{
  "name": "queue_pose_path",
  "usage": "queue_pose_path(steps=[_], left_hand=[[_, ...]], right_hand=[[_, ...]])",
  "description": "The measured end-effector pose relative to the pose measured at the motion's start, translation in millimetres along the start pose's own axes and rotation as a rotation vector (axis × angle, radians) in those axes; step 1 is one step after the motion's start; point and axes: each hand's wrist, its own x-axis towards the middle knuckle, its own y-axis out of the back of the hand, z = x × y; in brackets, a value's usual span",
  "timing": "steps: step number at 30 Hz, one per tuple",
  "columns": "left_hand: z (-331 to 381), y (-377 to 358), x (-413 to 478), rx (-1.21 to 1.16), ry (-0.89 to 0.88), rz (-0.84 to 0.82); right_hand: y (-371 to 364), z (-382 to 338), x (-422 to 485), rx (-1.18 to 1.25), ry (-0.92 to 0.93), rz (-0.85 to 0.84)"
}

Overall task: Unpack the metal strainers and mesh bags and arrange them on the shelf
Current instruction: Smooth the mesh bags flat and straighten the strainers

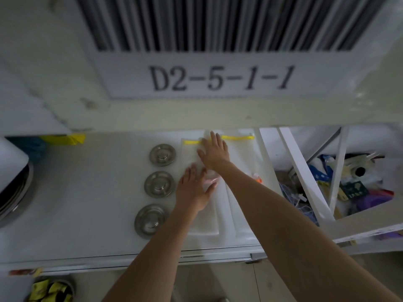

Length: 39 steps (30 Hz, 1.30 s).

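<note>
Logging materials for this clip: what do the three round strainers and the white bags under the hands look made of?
Strainers: apparently metal with a dull brushed grey finish, given the soft highlights on rims and centre knobs.
Bags: probably thin white mesh or fabric, matte and slightly translucent, lying flat with a yellow strip along the far edge; the weave is too blurred to confirm.

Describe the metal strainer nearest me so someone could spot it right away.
Find the white shelf under the D2-5-1-1 label. Three round metal strainers line up left of the mesh bags. It is the front strainer, nearest the shelf edge, beside the left forearm.
</note>
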Motion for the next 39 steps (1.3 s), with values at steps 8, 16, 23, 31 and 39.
queue_pose_path(steps=[8,16,23,31,39], left_hand=[[-1.4,-0.3,-0.9,-0.015,0.001,0.02],[-7.3,-6.6,-4.6,0.009,-0.047,0.077],[-8.3,-6.2,-2.6,0.008,-0.073,0.116],[-24.2,8.8,-63.8,-0.196,-0.154,0.36],[-89.0,-23.8,-176.1,-0.24,0.064,0.461]], right_hand=[[13.5,13.0,-40.1,0.12,-0.045,0.251],[-0.9,57.3,-126.7,-0.022,-0.135,0.039],[-5.2,75.4,-137.5,-0.099,-0.013,0.053],[-10.7,29.5,-145.4,0.086,0.137,0.24],[-38.7,-71.6,-104.7,0.169,0.313,0.003]])
